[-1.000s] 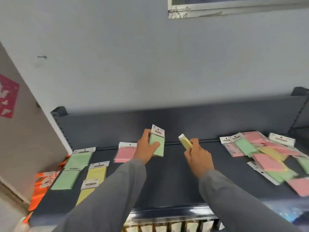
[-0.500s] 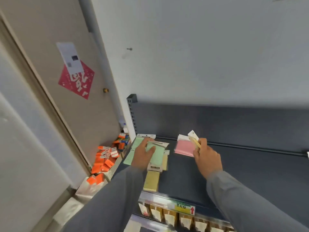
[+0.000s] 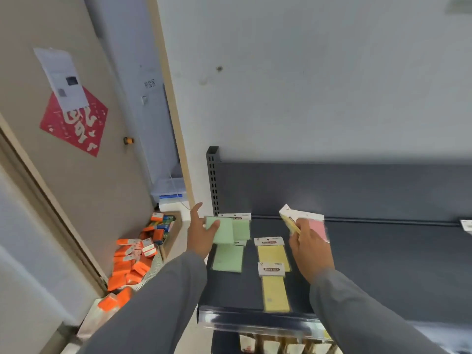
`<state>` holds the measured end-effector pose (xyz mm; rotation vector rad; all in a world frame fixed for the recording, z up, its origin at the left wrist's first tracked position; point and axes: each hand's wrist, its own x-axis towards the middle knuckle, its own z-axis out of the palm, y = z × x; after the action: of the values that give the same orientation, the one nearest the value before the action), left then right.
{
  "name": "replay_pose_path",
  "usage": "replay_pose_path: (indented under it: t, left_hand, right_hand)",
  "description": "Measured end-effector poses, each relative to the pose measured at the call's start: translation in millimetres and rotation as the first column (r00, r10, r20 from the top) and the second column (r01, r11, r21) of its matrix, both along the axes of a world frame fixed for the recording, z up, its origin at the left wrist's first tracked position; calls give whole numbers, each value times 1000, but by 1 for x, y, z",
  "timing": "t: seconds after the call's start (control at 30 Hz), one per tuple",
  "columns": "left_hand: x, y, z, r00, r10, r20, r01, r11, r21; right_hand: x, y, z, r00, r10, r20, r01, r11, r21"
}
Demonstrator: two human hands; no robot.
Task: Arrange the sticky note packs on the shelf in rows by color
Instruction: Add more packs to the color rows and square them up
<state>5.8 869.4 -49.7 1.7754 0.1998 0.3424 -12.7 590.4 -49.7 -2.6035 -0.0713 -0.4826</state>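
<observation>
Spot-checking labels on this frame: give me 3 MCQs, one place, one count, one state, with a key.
1. Where does the pink pack lie?
A. right of the yellow row
B. left of the green row
C. on the floor

2. How many yellow packs lie flat on the shelf?
A. none
B. two
C. five

3. What is the right hand doing?
A. lying flat and empty on the shelf
B. gripping a yellow pack
C. pulling the door handle

Key:
1 A: the pink one sits beyond the right hand, past the yellow column.
2 B: one yellow pack lies behind another nearer the front edge.
3 B: its fingers are curled round a tilted yellow pack held above the shelf.
</observation>
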Motion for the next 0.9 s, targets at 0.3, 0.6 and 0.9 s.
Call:
replay_pose_path:
  t: [0.3,0.6,0.9]
  left_hand:
    - [-3,7,-48,966,-253,-54,251,867,430]
    - [-21,-47,5,946,-323,-2,301,879,371]
    - [-1,-105,37,926,-374,-51,335,875,-350]
  right_hand:
    - [-21,14,4,993,-105,-46,101,992,-79]
    - [-16,23,-11,953,236,193,-147,910,-388]
    - [2,9,1,908,403,114,-332,858,-392]
